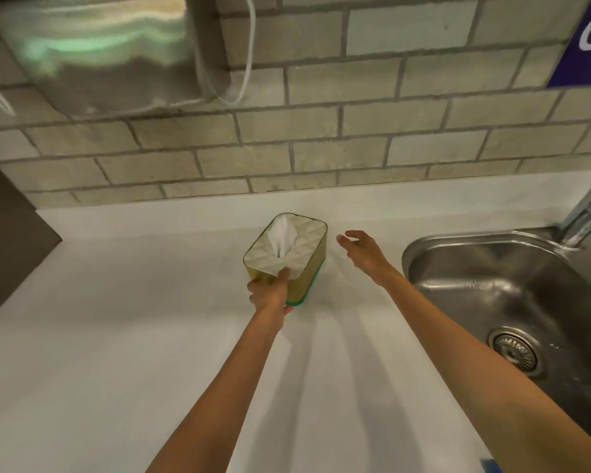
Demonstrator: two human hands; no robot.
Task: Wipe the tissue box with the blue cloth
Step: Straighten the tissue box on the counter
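Observation:
A tissue box (302,247) with a white quilted lid, yellow-green sides and a white tissue poking out stands on the white counter (116,336) near the back wall. My left hand (270,290) grips its near corner, thumb on the lid. My right hand (362,250) hovers just right of the box, fingers spread, holding nothing and apart from it. A small bit of blue (492,466) shows at the bottom edge under my right arm; I cannot tell whether it is the cloth.
A steel sink (512,288) with a drain and a tap (587,216) lies to the right. A brick-tiled wall (321,148) runs behind the counter. A metal dispenser (99,52) hangs upper left, and a dark panel (7,240) borders the left.

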